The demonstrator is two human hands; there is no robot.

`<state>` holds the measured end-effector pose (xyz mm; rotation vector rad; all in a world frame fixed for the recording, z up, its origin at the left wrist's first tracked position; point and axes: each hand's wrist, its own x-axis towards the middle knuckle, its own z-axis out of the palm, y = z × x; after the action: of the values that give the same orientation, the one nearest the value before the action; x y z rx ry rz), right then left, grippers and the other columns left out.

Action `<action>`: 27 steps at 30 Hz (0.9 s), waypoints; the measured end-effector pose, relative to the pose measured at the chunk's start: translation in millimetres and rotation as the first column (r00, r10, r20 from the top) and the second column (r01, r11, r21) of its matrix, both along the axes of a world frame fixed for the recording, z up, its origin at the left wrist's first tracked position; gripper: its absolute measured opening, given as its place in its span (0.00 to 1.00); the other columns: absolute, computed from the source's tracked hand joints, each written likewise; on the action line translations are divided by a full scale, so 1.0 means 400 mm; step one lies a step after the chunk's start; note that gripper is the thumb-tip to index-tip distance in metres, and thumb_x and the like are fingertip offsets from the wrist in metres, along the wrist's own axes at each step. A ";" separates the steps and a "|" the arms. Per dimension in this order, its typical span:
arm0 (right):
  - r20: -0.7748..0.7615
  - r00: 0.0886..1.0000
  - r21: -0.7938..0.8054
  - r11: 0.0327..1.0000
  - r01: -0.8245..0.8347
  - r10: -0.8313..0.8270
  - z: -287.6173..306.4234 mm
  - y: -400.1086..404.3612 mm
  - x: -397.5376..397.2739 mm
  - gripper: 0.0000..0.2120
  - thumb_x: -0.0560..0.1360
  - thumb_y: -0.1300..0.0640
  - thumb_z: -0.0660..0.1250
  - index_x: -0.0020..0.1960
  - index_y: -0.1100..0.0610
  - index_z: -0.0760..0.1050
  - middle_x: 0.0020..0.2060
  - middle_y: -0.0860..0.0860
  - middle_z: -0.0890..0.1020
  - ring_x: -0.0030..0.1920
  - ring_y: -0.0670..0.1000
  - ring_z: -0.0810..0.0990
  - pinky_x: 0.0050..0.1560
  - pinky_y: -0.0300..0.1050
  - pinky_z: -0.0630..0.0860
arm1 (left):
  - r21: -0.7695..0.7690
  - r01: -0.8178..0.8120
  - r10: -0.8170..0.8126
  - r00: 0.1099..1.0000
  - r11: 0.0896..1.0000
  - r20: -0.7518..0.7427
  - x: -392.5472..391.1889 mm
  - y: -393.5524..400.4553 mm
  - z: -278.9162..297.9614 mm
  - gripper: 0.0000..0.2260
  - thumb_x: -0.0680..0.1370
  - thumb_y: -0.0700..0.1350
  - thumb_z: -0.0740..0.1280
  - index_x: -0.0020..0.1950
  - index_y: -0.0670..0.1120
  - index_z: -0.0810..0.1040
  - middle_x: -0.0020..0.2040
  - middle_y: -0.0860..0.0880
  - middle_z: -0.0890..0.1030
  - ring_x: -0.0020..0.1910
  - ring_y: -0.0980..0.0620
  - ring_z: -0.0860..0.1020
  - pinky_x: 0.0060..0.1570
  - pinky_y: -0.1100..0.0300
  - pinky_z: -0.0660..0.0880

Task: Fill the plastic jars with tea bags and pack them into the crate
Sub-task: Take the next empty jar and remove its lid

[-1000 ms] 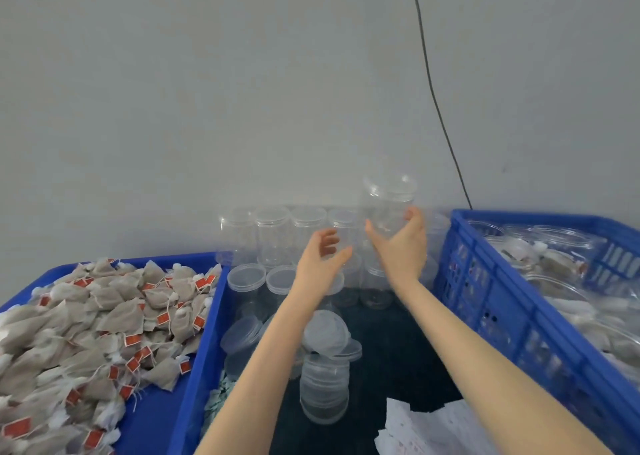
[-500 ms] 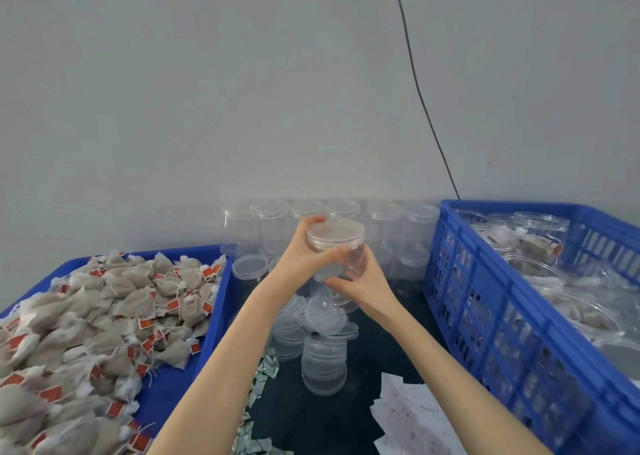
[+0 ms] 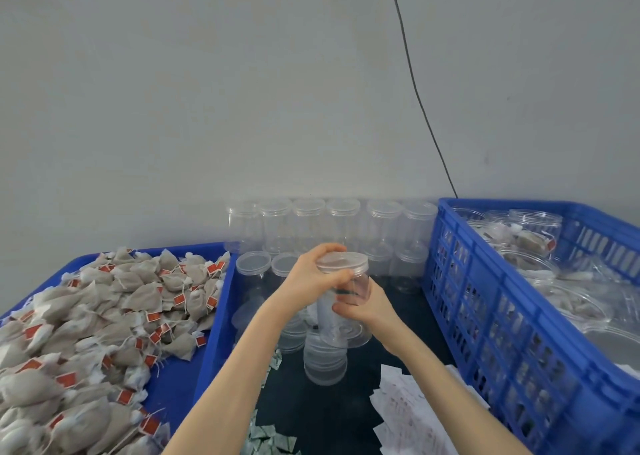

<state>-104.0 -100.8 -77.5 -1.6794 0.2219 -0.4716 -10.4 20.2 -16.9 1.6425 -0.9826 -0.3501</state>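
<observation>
I hold an empty clear plastic jar (image 3: 346, 299) above the dark table, tilted a little toward me. My left hand (image 3: 313, 274) grips its lid (image 3: 343, 262) from the left, fingers curled over the rim. My right hand (image 3: 367, 307) wraps the jar's body from below and behind. A heap of brown tea bags (image 3: 104, 323) with red tags fills the blue tray on the left. The blue crate (image 3: 502, 316) on the right holds several jars filled with tea bags (image 3: 530, 243).
Rows of empty lidded jars (image 3: 329, 222) stand against the grey wall. Stacked loose lids (image 3: 325, 361) sit under my hands. White paper sheets (image 3: 408, 406) and small sachets (image 3: 270, 440) lie near the front. A black cable (image 3: 419, 98) runs down the wall.
I have lifted one jar off the back rows and brought it down toward me. My left hand has closed on its lid and my right hand has shifted under its body.
</observation>
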 end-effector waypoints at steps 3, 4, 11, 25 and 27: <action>0.032 0.971 -0.106 0.965 0.238 -0.236 -0.008 0.023 0.002 0.33 0.63 0.59 0.81 0.63 0.49 0.69 0.56 0.45 0.80 0.56 0.42 0.79 0.52 0.36 0.78 | 0.053 -0.246 0.235 0.959 0.968 0.162 -0.044 -0.033 -0.023 0.16 0.68 0.56 0.75 0.53 0.62 0.75 0.55 0.58 0.75 0.57 0.56 0.73 0.59 0.61 0.70; 0.045 0.953 -0.129 0.945 0.302 -0.298 -0.010 0.033 0.003 0.36 0.62 0.56 0.82 0.63 0.47 0.67 0.54 0.41 0.79 0.55 0.40 0.78 0.48 0.32 0.77 | 0.047 -0.346 0.332 0.924 0.937 0.190 -0.063 -0.048 -0.032 0.19 0.67 0.58 0.74 0.55 0.62 0.74 0.56 0.57 0.72 0.58 0.55 0.71 0.63 0.55 0.68; 0.100 0.913 -0.138 0.904 0.406 -0.395 -0.045 0.040 0.014 0.35 0.63 0.57 0.81 0.62 0.46 0.65 0.56 0.46 0.79 0.57 0.45 0.78 0.53 0.37 0.76 | -0.014 -0.380 0.380 0.925 0.925 0.030 -0.109 -0.077 -0.039 0.31 0.68 0.56 0.75 0.68 0.54 0.67 0.63 0.51 0.65 0.60 0.52 0.68 0.62 0.56 0.68; -0.088 0.996 -0.069 0.998 -0.003 -0.003 -0.013 -0.006 -0.013 0.43 0.57 0.52 0.81 0.69 0.53 0.68 0.61 0.51 0.79 0.59 0.51 0.80 0.55 0.41 0.78 | 0.051 0.107 -0.102 0.990 0.993 -0.096 0.008 0.026 -0.015 0.31 0.72 0.49 0.73 0.71 0.60 0.63 0.67 0.53 0.69 0.64 0.54 0.71 0.63 0.58 0.69; -0.107 0.985 -0.178 0.977 0.117 -0.138 -0.010 0.007 -0.013 0.42 0.60 0.52 0.83 0.69 0.52 0.66 0.60 0.47 0.77 0.59 0.48 0.78 0.53 0.39 0.75 | 0.077 -0.074 0.076 0.997 0.994 -0.013 0.000 0.006 -0.029 0.31 0.70 0.54 0.75 0.70 0.56 0.66 0.64 0.53 0.72 0.61 0.54 0.73 0.58 0.60 0.69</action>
<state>-109.4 -98.2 -81.5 -1.8714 0.3882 -0.4980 -10.3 22.5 -28.4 1.7386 -0.9026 -0.3532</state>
